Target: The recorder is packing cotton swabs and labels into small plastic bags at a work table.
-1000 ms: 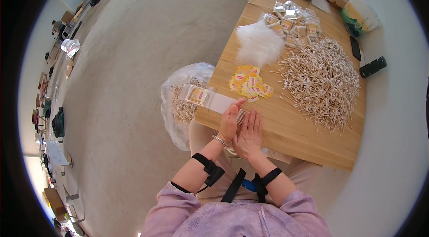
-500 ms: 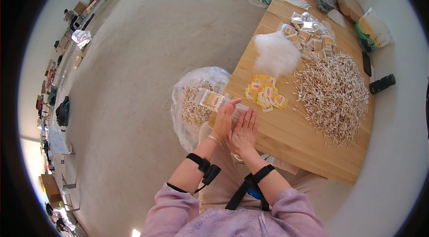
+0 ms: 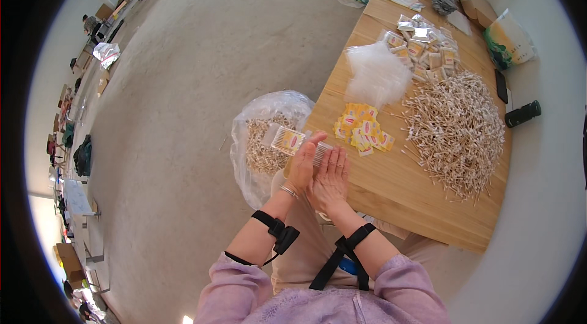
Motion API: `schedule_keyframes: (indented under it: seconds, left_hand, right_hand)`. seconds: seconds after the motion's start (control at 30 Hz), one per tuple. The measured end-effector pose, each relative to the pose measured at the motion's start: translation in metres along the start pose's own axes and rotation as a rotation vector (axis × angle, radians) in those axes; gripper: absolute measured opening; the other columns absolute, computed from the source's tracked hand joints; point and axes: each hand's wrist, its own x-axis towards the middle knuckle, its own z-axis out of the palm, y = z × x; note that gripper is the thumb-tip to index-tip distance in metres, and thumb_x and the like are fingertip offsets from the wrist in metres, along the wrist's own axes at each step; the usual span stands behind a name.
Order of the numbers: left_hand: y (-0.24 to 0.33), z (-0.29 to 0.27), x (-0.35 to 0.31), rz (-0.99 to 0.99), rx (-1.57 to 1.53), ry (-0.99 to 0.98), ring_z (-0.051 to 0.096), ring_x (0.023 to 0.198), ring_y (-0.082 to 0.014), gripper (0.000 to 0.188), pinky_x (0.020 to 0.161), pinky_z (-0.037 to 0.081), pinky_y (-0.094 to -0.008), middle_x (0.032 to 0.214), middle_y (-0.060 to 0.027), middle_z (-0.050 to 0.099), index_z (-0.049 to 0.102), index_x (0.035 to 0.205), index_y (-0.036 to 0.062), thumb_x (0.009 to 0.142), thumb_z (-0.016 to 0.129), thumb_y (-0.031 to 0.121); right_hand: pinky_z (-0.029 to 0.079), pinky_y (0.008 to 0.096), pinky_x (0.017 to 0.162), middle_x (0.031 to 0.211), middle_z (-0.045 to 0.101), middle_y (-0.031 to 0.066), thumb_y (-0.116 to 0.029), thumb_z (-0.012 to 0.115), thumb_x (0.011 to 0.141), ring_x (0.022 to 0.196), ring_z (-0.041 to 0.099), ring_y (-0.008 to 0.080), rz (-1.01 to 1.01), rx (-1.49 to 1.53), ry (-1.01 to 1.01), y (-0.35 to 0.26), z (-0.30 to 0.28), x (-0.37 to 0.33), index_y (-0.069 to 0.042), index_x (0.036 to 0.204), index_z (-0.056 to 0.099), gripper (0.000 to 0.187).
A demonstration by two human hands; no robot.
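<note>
My left hand (image 3: 301, 167) is at the table's near left corner, its thumb side up and fingers mostly hidden. From its far side juts a clear bag of cotton swabs (image 3: 287, 139) with a yellow card inside, held over the floor. Between my palms a loose bunch of cotton swabs (image 3: 322, 153) is pressed together. My right hand (image 3: 331, 178) lies along that bunch with its fingers straight and close together. Just beyond are yellow-and-white cards (image 3: 364, 128) in a loose pile. A large heap of cotton swabs (image 3: 455, 131) covers the table's right side.
On the wooden table (image 3: 422, 217) lie clear empty bags (image 3: 379, 73) and filled swab packets (image 3: 422, 46). A big clear sack of swabs (image 3: 260, 153) stands on the floor left of the corner. A dark cylinder (image 3: 523, 114) and a phone (image 3: 501, 85) lie by the wall.
Both hands have shifted slightly left with the bag and the swab bunch. Their hold looks the same.
</note>
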Motion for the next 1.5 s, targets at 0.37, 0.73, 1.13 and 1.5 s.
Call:
schedule_keyframes:
  seconds: [0.37,0.73,1.13,1.5]
  left_hand:
    - [0.0,0.002,0.0,-0.015,0.005,0.039,0.034,0.131,-0.0208,0.058,0.11,0.022,-0.0331,0.136,-0.0119,0.045,0.049,0.128,-0.0009,0.099,0.032,0.046]
    - [0.005,0.0,-0.001,0.029,0.059,0.024,0.034,0.133,-0.0236,0.049,0.11,0.023,-0.0333,0.137,-0.0151,0.045,0.051,0.126,-0.0007,0.099,0.038,0.038]
    - [-0.013,-0.094,0.028,-0.022,0.651,0.147,0.046,0.123,-0.0302,0.041,0.104,0.034,-0.037,0.13,-0.0198,0.05,0.043,0.131,-0.0022,0.095,0.046,0.018]
    - [-0.029,-0.095,0.035,-0.449,-0.305,-0.04,0.052,0.114,-0.0179,0.039,0.099,0.042,-0.0304,0.125,-0.012,0.055,0.043,0.13,-0.0012,0.101,0.035,0.024]
  right_hand:
    - [-0.004,0.047,0.113,0.15,0.007,0.0247,-0.038,0.042,0.085,0.141,-0.004,0.0399,0.031,-0.003,-0.008,0.0,-0.002,0.004,0.009,0.142,0.009,0.081]
    - [-0.006,0.0481,0.113,0.151,0.002,0.0267,-0.039,0.036,0.087,0.14,-0.005,0.0424,-0.004,-0.053,-0.034,-0.002,-0.001,0.001,0.008,0.143,0.007,0.078]
    - [-0.001,0.0477,0.114,0.15,0.005,0.0265,-0.04,0.049,0.085,0.141,-0.001,0.0402,-0.018,0.001,0.062,-0.014,0.002,0.005,0.009,0.142,0.008,0.086]
    - [0.0,0.049,0.113,0.149,0.006,0.0288,-0.038,0.051,0.084,0.14,0.001,0.0427,-0.02,0.036,0.089,-0.032,0.011,0.021,0.011,0.141,0.008,0.086]
